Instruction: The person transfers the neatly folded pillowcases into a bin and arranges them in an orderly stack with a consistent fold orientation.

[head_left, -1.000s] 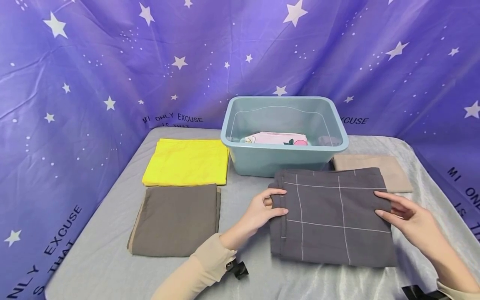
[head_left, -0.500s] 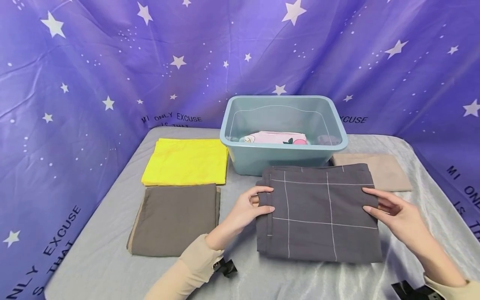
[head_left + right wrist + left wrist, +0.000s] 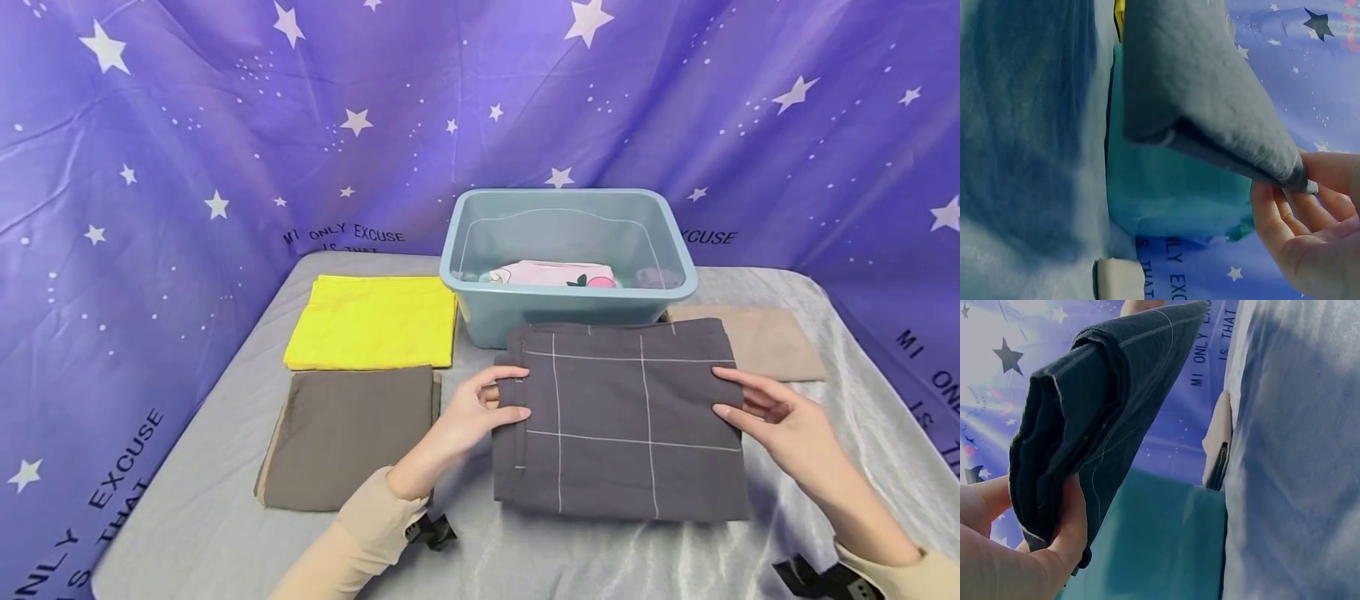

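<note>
Bright head view; dimmer, blue-tinged wrist views.
Head view sharp; sheen streaks the table (image 3: 600,558) toward its near edge, soft shadow below the checked cloth (image 3: 618,475). Left wrist view: curtain (image 3: 988,425) partly washed pale. Right wrist view: cloth texture soft, table broadly shadowed.

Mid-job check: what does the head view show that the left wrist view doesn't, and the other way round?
Only the head view: the yellow cloth, the brown folded cloth, and the pink printed cloth inside the blue-green bin.

Only the left wrist view: the stacked folds of the dark checked cloth seen end-on.

Both: the checked cloth, the left hand pinching its edge, the bin's outside, the beige cloth, the grey cover and the starry curtain.
</note>
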Available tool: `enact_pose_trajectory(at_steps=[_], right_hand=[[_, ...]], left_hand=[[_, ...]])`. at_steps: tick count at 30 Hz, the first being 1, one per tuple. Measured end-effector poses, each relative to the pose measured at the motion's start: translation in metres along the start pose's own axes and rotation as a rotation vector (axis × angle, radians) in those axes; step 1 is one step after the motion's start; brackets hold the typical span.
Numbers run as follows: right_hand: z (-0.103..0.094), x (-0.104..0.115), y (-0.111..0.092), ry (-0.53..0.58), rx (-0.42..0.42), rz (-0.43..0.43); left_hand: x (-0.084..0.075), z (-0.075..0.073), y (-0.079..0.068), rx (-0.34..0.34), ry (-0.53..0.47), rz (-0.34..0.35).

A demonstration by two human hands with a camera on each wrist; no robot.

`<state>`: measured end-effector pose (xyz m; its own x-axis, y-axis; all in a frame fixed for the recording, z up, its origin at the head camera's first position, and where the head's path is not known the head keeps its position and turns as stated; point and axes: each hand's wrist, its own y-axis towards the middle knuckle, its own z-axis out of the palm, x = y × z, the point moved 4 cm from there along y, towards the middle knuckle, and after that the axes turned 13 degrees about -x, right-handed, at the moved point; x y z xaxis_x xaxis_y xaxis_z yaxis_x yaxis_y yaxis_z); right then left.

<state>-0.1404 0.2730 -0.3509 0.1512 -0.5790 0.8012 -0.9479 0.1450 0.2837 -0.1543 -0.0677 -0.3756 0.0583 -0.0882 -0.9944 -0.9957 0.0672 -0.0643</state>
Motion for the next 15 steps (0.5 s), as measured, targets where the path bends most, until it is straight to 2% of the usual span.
enact_pose_trajectory(at_steps=[8, 15], right_hand=[[0.003, 0.008, 0.001, 0.025, 0.011, -0.005], [0.005, 0.017, 0.002, 0.086, 0.017, -0.023]], left_hand=[[-0.005, -0.011, -0.004, 0.005, -0.005, -0.044], [-0.014, -0.018, -0.007, -0.010, 0.014, -0.011]])
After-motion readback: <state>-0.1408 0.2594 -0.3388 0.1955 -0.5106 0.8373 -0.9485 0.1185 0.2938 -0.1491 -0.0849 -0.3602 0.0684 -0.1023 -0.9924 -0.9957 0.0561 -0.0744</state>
